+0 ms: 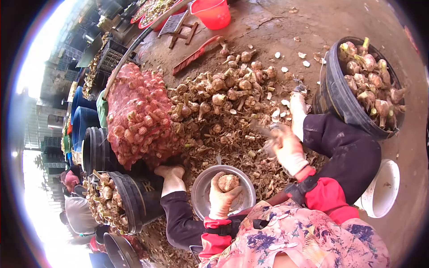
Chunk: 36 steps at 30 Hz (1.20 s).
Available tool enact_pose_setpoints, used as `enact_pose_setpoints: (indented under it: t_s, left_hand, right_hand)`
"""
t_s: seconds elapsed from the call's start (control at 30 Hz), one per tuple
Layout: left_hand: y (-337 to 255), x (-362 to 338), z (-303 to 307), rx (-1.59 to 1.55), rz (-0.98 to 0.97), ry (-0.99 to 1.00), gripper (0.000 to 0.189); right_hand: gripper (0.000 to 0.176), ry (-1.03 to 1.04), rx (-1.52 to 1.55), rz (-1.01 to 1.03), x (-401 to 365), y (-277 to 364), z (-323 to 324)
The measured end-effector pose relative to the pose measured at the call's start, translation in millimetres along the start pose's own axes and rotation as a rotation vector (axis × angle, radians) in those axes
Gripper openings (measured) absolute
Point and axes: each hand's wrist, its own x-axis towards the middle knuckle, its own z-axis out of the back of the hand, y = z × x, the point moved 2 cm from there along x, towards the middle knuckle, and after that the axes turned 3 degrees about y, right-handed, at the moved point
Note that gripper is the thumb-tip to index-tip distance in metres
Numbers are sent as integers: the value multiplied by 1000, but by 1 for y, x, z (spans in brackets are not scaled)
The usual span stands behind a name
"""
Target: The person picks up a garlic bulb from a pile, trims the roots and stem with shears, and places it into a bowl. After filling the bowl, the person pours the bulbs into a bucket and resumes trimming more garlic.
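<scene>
My left hand (220,200), in a pale glove, grips a garlic bulb (229,182) above a round metal bowl (200,191) between my legs. The bulb's rough brown-and-white face points up. My right hand (288,151), also gloved, is off to the right over the floor scraps, its fingers curled. A dark, motion-smeared shape shows at those fingers; what it is I cannot make out. Beyond the bowl lies a heap of untrimmed garlic bulbs (219,91) with stems, amid cut stalks and dry skins (223,147).
A red mesh sack of garlic (140,116) stands at left. Black buckets of garlic stand at right (328,85) and lower left (143,201). A white bucket (388,190) is by my right leg. Farther off are a red brush (192,58), a small stool (183,29), a red bucket (212,13) and another person (80,214).
</scene>
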Motion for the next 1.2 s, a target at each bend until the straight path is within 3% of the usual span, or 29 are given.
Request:
enact_pose_setpoints:
  t_s: [0.03,0.1,0.17,0.23,0.27,0.37,0.4,0.43,0.5,0.57,0.63,0.7,0.77,0.8,0.83,0.87,0.9,0.93,0.97,1.03,1.13,1.2]
  left_hand:
    - [-1,4,-1,0,-1,5,77]
    - [0,9,0,169,-60,-26,76]
    - [3,13,-2,186,-107,8,76]
    - [5,15,-8,220,-203,83,76]
    - [4,14,-10,387,-312,67,77]
    - [6,14,-12,498,-387,-19,79]
    - [3,9,-16,303,-269,34,75]
    - [0,7,-19,305,-266,38,75]
    - [-1,1,-24,-33,-165,77,73]
    - [-13,-4,-34,-1,-188,51,71]
    - [-25,-6,-41,292,-296,-97,72]
    - [-65,-31,-41,472,-607,-69,65]
    - [-71,-36,-31,-73,-517,-18,66]
    - [-54,-28,-14,-99,-370,-67,63]
    - [-46,-21,-8,-350,-278,-122,60]
    - [-44,-15,-4,-487,-282,-35,61]
    - [-41,-10,3,-618,-278,58,61]
    - [-14,8,21,-568,-346,206,65]
    - [-1,8,23,-790,-250,101,58]
    - [-40,-5,-4,-937,-166,33,53]
    - [-9,10,-3,-1141,-157,181,42]
    - [-9,6,-13,-1153,-112,109,37]
  right_hand:
    - [22,217,-377,10,-12,16,-6]
    - [24,378,-483,392,-43,5,-30]
    - [23,636,-580,294,-65,14,-49]
    - [22,713,-611,280,-65,18,-58]
    - [22,792,-643,267,-65,18,-61]
    - [19,866,-719,274,-65,16,-65]
    - [18,851,-703,282,-66,17,-63]
    - [18,849,-700,277,-65,11,-64]
    - [19,811,-714,307,-61,-2,-65]
    - [18,806,-709,308,-59,-5,-64]
    - [18,780,-763,272,-55,-12,-59]
    - [22,632,-759,-129,-28,-81,-17]
    - [20,310,-620,-477,-15,-100,-7]
    - [21,266,-436,-354,-11,-100,-23]
    - [22,218,-256,-241,-14,-82,-35]
    - [17,250,-179,-81,-21,-65,-42]
    - [19,331,-37,-238,-29,-43,-51]
    - [16,326,-97,225,-39,-25,-53]
    - [15,337,-170,374,-47,-7,-56]
    - [16,469,-273,476,-58,9,-62]
    - [18,544,-318,491,-62,19,-67]
    - [18,544,-244,454,-61,21,-70]
